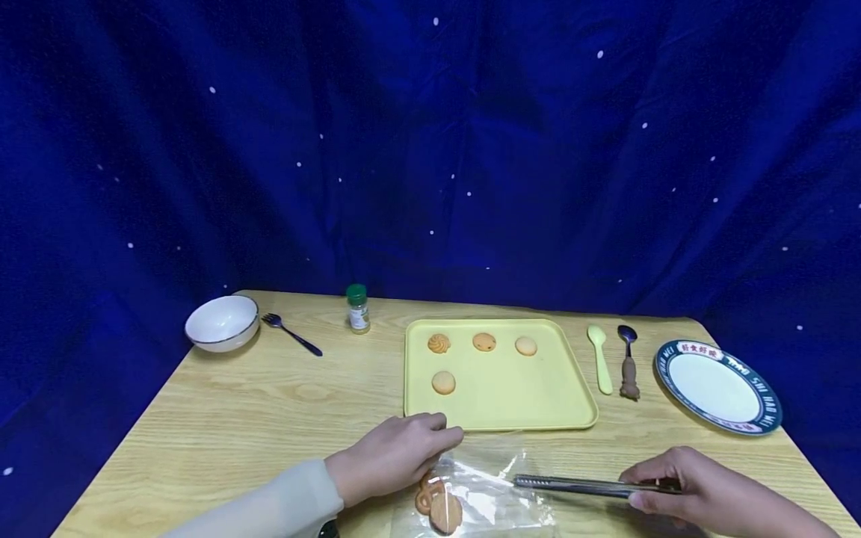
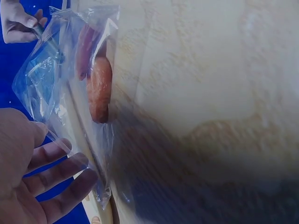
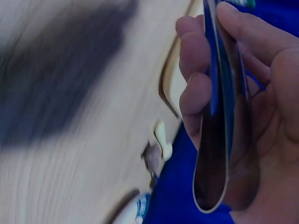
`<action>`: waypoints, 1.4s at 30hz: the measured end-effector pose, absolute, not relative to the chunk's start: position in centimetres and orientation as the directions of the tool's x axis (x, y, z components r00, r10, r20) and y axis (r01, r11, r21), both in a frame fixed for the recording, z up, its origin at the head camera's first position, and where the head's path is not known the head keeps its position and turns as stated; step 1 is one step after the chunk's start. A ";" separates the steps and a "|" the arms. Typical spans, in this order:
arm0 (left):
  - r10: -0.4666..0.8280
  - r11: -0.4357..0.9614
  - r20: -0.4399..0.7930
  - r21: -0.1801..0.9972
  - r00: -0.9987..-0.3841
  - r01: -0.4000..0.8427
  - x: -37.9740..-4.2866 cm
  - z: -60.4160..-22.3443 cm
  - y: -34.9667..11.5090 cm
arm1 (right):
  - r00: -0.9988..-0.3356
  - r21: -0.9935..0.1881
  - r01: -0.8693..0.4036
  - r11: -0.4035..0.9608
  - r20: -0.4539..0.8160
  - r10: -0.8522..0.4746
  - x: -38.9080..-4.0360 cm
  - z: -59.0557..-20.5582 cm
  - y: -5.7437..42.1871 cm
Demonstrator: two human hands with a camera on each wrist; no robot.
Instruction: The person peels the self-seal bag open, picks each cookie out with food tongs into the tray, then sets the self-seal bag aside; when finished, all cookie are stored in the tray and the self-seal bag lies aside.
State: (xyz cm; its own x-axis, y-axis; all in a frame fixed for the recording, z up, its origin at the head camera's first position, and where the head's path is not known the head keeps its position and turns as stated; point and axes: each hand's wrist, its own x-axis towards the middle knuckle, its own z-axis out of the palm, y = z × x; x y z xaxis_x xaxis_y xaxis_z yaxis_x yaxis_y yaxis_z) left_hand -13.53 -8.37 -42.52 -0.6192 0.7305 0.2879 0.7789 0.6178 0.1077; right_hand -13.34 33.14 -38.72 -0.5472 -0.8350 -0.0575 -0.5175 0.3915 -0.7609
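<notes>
TONGS AT THE BAG, COOKIES INSIDE

Here we are at the front of the wooden table (image 1: 303,392): clear plastic bag (image 1: 498,504) w/ a pretzel-shaped cookie (image 1: 427,493) and a round cookie (image 1: 446,515) in it, side by side and touching. L hand (image 1: 400,456) has the bag's edge pinched, thumb side, other fingers loosely bent. And the metal tongs (image 1: 572,486)! R hand (image 1: 686,486) grips them btwn thumb and fingers, ridged tips right at the bag; whether they're inside, can't tell.

Just behind: yellow tray (image 1: 518,400), four on it. Back row, L to R: swirl cookie (image 1: 439,344), speckled cookie (image 1: 484,342), plain cookie (image 1: 526,346); a second plain one sits in front of the swirl.

R of tray: pale-yellow spoon (image 1: 601,360), then a spoon w/ a brown animal-figure handle (image 1: 628,370), then a white plate w/ dark lettered rim (image 1: 769,407). Other side: green-capped jar (image 1: 358,314) upright, dark fork (image 1: 294,336) lying angled, white bowl (image 1: 222,346) at the far L corner. Backdrop: deep-blue curtain (image 1: 430,149), white specks.
</notes>
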 end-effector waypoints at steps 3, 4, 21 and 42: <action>0.733 0.614 0.285 0.115 -0.618 0.781 -13.5 -42.5 -8.3 | -0.548 -0.750 -0.532 0.392 -0.047 -0.835 -13.5 -39.2 31.8; 0.733 0.614 0.284 0.117 -0.618 0.781 -13.5 -42.5 -8.3 | -0.546 -0.743 -0.547 0.385 -0.032 -0.837 -13.6 -39.4 31.4; 0.732 0.622 0.268 0.115 -0.627 0.775 -13.5 -42.6 -8.4 | -0.483 -0.781 -0.527 0.335 -0.049 -0.874 -14.4 -41.2 26.2; 0.744 0.611 0.261 0.106 -0.615 0.784 -13.7 -42.6 -8.4 | -0.311 -0.938 -0.287 0.192 -0.098 -0.945 -15.3 -41.1 26.8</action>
State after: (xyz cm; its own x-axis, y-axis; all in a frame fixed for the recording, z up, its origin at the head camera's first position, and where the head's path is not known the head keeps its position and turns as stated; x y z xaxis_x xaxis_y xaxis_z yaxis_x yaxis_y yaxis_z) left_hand -13.71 -8.36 -42.58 -0.6153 0.7437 0.2614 0.7841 0.6114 0.1062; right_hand -15.32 26.81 -41.10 -0.3110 -0.9453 -0.0985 -0.2872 0.1923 -0.9384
